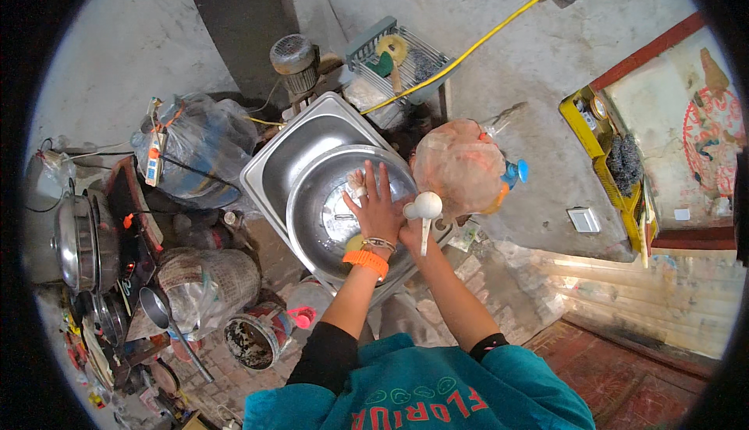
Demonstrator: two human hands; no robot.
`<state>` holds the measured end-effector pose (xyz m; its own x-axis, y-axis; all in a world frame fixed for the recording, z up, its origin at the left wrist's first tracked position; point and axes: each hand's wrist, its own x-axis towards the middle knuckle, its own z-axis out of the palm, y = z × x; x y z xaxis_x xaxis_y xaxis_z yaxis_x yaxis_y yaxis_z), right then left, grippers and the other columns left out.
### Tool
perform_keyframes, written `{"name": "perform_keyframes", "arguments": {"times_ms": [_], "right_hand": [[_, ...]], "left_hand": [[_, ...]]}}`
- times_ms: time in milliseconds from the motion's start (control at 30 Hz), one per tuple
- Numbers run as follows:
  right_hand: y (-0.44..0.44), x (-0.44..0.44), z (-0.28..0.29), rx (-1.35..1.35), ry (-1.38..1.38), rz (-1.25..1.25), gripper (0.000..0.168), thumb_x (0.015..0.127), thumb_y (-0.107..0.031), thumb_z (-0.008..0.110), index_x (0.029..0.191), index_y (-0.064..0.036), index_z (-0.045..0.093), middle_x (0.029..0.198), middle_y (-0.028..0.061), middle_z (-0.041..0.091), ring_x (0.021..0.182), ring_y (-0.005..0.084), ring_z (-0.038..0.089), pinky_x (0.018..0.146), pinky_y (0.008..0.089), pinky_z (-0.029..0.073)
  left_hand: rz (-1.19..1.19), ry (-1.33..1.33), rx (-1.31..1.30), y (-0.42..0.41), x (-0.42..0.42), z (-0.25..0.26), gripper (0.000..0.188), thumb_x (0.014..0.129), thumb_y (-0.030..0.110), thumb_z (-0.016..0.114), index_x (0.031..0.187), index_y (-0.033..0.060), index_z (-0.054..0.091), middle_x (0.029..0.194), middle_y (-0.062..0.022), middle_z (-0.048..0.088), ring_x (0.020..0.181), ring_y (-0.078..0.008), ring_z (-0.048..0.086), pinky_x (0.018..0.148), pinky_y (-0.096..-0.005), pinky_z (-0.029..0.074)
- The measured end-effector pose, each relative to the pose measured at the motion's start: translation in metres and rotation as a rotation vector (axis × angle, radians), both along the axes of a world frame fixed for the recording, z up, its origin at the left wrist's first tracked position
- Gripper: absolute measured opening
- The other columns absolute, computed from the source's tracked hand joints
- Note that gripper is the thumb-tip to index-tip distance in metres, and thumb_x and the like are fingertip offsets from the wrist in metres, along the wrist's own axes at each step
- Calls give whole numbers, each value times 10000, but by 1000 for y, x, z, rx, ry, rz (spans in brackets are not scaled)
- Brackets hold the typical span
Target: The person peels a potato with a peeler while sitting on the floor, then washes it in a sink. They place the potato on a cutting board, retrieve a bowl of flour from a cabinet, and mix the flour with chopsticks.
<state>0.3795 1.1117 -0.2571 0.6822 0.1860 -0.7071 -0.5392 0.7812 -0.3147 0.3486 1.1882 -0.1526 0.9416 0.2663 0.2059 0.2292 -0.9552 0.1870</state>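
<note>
My left hand (pixel 374 212) is over a round stainless steel basin (pixel 301 199), fingers spread, back of the hand up. An orange watch and a bracelet are on that wrist. Beside its fingers lies a small pale item (pixel 356 181), too unclear to name. A yellowish piece (pixel 353 244) shows in the basin by the wrist. The basin rests on a rectangular steel sink (pixel 275 164). My right hand (pixel 412 232) is at the basin's right side, largely hidden behind a white tap (pixel 429 205); whether it grips anything cannot be seen.
A grey drying rack (pixel 368 32) with scrubbers stands behind the sink, an electric motor (pixel 295 61) beside it. A yellow cable (pixel 485 38) crosses the wall. At right hangs a plastic bag (pixel 459 167). To the left are a paint bucket (pixel 251 342), a ladle (pixel 155 307) and pots (pixel 76 243).
</note>
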Motion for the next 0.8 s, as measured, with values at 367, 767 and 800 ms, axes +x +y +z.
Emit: {"name": "perform_keyframes", "arguments": {"times_ms": [367,767,800], "right_hand": [[-42,-19,-7,-30,133,59,258,890,-291,465,1011,-79,546,890,70,598,806,214,581,686,335,514],[-98,-41,24,-1130,-701,738,328,851,-258,598,1086,-29,598,990,87,633,919,178,588,797,300,456],[-98,-48,43,-1223,-737,783,320,845,-238,606,1078,-18,600,1002,110,633,920,190,592,798,300,456]], "left_hand": [[81,35,-281,64,-72,34,880,664,349,736,1371,63,296,1429,-162,247,1294,-358,268,1034,-503,204],[21,460,-2561,101,-112,54,935,715,771,240,1414,159,134,1410,-124,306,1084,-384,518,835,-478,480],[2,481,-2569,100,-114,52,944,705,774,240,1415,161,128,1415,-134,295,1058,-368,533,759,-423,525]]}}
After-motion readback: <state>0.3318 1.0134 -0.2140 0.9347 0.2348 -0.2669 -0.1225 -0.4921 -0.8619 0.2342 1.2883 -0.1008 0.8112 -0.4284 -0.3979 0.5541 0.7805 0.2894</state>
